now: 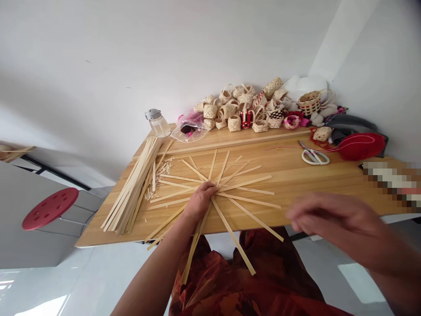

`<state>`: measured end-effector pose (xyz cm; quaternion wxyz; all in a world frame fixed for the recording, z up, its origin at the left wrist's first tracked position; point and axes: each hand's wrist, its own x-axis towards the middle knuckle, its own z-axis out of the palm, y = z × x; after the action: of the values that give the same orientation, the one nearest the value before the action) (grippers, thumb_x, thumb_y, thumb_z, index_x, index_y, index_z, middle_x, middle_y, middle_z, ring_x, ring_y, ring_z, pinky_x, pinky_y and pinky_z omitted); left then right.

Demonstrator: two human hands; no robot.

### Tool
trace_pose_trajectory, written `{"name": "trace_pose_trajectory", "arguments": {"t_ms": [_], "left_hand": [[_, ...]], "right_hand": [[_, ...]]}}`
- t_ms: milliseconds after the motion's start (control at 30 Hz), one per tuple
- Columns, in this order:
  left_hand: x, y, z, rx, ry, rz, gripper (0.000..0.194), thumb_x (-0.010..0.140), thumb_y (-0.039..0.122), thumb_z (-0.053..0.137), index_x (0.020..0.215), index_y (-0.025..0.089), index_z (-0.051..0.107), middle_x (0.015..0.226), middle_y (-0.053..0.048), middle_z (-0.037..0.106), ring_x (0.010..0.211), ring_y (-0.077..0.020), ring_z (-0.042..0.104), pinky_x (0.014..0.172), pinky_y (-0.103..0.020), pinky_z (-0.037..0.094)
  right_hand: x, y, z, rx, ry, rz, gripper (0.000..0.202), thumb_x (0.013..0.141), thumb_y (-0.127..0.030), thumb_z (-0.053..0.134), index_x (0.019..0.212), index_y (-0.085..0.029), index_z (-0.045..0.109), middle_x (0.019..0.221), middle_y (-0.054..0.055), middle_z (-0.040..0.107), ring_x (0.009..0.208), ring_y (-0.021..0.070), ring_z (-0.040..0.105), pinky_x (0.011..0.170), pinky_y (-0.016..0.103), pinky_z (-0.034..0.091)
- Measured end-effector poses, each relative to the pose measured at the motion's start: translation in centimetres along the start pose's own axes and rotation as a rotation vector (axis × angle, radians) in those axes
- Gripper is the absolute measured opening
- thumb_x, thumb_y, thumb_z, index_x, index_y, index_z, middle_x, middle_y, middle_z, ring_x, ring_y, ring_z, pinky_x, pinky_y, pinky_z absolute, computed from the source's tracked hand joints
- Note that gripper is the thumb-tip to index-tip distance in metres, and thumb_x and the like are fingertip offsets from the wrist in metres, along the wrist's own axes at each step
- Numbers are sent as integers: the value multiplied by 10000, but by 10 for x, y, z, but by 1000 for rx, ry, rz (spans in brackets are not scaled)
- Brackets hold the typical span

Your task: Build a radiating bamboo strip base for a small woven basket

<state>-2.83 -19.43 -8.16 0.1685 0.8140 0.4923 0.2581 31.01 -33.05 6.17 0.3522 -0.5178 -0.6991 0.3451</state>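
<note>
Pale flat strips [245, 216] radiate like spokes on the wooden table, some ends hanging over its front edge. My left hand [201, 198] rests on the centre where they cross, its fingers pressed together on the strips and hiding part of the crossing. Off to the right, my right hand [315, 215] is raised near the front edge, away from the strips and blurred by motion. Its fingers look curled, but whether anything is between them cannot be made out.
A bundle of long strips [133, 188] lies left, beside small scraps [161, 173]. Behind stand a glass jar [160, 125], a plastic bag [190, 128] and several small woven baskets [234, 123]. White-handled scissors [315, 157] and red material [362, 146] lie right. A red stool [51, 208] stands left.
</note>
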Motion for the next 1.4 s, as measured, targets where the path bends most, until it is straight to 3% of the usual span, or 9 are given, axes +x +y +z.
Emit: {"name": "trace_pose_trajectory", "arguments": {"t_ms": [100,267,533,833,1000,1200,1300,1400], "left_hand": [[0,-1,1,-3,5,30,403,976,162,437,1267,276,691,1319,-38,631,1241,-191,592,1095,-332,465],[0,1,0,-34,22,22,400,960,142,461,1242,287,704,1295,-34,650,1211,-201,611,1072,-345,487],[-1,0,0,7,10,18,420,961,115,432,1252,247,704,1477,-51,561,1324,-234,559,1128,-409,461],[1,-7,4,2,22,59,402,987,158,408,1229,240,717,1397,-37,641,1386,-214,509,1186,-426,415],[0,-18,9,27,26,56,409,998,210,392,1264,259,699,1418,-25,626,1394,-222,503,1193,-440,407],[1,-27,13,25,47,105,410,1008,303,384,1249,249,711,1395,-35,642,1361,-236,542,1164,-420,443],[1,-27,15,35,68,104,403,1010,329,390,1241,259,714,1386,-26,650,1344,-235,558,1158,-424,451],[1,-28,16,46,81,99,408,1011,348,388,1241,264,714,1389,-21,648,1354,-239,548,1166,-435,442]], "right_hand": [[37,18,20,-141,-29,-28,267,928,-479,591,951,-267,752,977,58,758,877,229,691,781,315,557],[46,56,42,-277,14,-48,255,940,-427,539,959,-271,740,1004,52,764,920,236,701,802,331,561],[51,80,43,-339,89,-55,226,947,-366,527,945,-262,728,994,40,761,870,213,703,763,312,552],[51,88,46,-339,80,-45,246,959,-372,515,948,-250,728,981,39,761,878,210,703,782,310,533],[62,106,7,-477,143,-26,267,967,-368,496,921,-240,726,949,40,763,838,200,688,758,303,507],[82,159,-87,-832,412,46,245,925,-311,514,912,-205,735,936,84,748,891,256,643,807,359,459],[95,180,-131,-1019,472,165,237,885,-242,542,947,-167,758,967,125,729,919,275,617,859,383,433],[107,192,-162,-1127,484,239,241,891,-210,539,945,-149,766,977,137,718,961,270,594,920,396,390]]}}
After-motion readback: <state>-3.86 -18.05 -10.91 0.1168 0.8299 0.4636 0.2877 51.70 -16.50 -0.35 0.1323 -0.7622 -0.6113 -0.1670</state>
